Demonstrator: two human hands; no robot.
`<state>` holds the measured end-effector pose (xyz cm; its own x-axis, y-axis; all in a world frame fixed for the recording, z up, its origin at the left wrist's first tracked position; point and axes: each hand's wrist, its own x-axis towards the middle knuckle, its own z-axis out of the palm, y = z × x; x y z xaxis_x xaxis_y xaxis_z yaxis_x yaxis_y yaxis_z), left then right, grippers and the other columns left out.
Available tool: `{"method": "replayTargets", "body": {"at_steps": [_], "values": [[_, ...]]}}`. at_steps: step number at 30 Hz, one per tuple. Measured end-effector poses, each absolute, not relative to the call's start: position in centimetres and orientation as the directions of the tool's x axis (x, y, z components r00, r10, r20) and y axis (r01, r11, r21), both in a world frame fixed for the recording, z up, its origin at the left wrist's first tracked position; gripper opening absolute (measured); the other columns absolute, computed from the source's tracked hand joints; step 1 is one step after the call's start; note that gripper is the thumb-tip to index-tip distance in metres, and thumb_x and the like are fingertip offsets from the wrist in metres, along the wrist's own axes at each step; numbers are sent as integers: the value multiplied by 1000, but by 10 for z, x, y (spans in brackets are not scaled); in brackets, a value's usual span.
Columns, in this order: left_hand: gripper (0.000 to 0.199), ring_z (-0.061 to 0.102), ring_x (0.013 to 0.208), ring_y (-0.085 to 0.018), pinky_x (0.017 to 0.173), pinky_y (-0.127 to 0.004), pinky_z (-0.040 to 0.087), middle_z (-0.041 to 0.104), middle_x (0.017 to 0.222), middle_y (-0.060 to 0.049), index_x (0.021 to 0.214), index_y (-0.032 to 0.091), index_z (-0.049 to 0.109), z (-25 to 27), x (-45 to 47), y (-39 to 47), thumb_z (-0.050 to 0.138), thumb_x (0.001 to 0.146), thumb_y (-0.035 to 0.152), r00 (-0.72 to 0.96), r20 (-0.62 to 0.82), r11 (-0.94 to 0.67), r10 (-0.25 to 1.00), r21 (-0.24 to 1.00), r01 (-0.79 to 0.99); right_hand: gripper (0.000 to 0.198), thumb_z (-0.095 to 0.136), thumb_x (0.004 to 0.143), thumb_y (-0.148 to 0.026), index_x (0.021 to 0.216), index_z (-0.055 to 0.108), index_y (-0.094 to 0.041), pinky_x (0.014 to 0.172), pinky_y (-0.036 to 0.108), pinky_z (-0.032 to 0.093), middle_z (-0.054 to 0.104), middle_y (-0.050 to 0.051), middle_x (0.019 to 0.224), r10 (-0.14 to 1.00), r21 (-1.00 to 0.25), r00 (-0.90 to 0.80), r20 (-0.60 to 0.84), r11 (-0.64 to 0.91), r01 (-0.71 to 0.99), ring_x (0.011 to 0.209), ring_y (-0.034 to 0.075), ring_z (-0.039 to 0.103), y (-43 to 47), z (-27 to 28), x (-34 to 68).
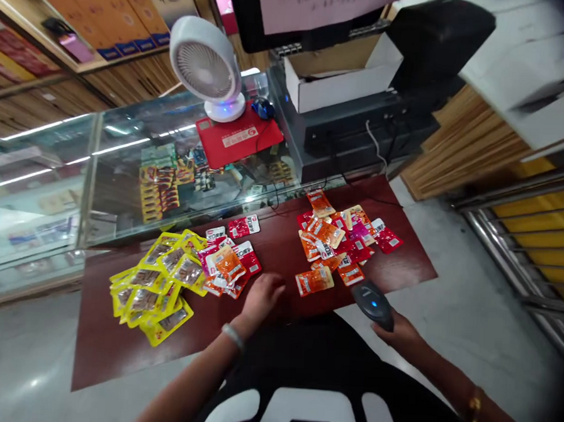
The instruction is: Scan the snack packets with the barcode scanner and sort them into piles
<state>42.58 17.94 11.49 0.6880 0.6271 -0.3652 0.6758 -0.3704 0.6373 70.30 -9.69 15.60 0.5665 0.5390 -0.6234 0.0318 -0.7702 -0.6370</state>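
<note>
The right hand (397,330) is closed around the handle of a dark barcode scanner (372,302), whose blue light glows; the scanner's head reaches forward and left of that hand, near the tabletop's (106,362) edge. Ahead of it and to its left lies a loose heap of orange and red snack packets (325,232). The left hand (262,297) is low over the tabletop with its fingers loosely curled; whether they pinch anything, I cannot tell. Just left of this hand sits a smaller mixed pile of red-and-orange packets (229,265), and farther left, overlapping yellow packets (146,286). Well ahead of it stands a white fan (205,62).
</note>
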Motion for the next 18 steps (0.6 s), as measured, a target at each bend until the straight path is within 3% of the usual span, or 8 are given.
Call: {"method": "replayTargets", "body": {"at_steps": [3, 7, 9, 11, 13, 18], "values": [[54, 55, 123, -34, 106, -45, 43, 60, 132, -17, 125, 19, 62, 106, 520, 170, 74, 80, 46, 773, -385, -587, 505, 504, 634, 46, 72, 69, -39, 111, 71, -20, 92, 45, 58, 80, 11, 105, 647, -724, 507, -570, -687, 62, 99, 35, 74, -73, 157, 708], [42, 57, 119, -35, 100, -44, 43, 64, 120, -18, 109, 18, 65, 101, 549, 155, 77, 77, 41, 731, -476, -609, 488, 414, 676, 48, 71, 74, -41, 117, 67, -19, 97, 48, 56, 79, 14, 113, 730, -793, 470, -496, -601, 98, 106, 36, 72, -45, 164, 705], [37, 63, 109, -32, 93, -40, 46, 69, 109, -15, 107, 19, 61, 98, 533, 159, 75, 80, 40, 644, -551, -461, 531, 450, 765, 51, 71, 76, -40, 122, 66, -19, 98, 49, 55, 77, 14, 117, 779, -827, 419, -467, -552, 105, 109, 36, 71, -32, 168, 705], [34, 68, 95, -26, 84, -34, 49, 71, 98, -9, 106, 20, 57, 98, 512, 169, 73, 82, 39, 514, -610, -213, 603, 498, 840, 50, 73, 77, -40, 121, 68, -19, 98, 50, 55, 78, 14, 116, 809, -841, 349, -473, -533, 96, 108, 36, 72, -19, 171, 703], [32, 69, 88, -22, 78, -30, 49, 71, 94, -5, 101, 22, 53, 101, 493, 178, 72, 82, 38, 427, -601, -5, 675, 575, 818, 48, 75, 76, -39, 120, 71, -19, 99, 50, 55, 79, 13, 115, 836, -854, 269, -479, -514, 79, 108, 36, 72, -4, 172, 699], [26, 68, 83, -20, 73, -31, 52, 70, 89, -4, 90, 21, 51, 107, 466, 182, 73, 77, 29, 338, -511, 132, 790, 681, 720, 46, 78, 76, -38, 118, 73, -22, 98, 50, 56, 80, 9, 111, 889, -893, 116, -443, -449, 33, 108, 35, 73, 37, 175, 680]]}}
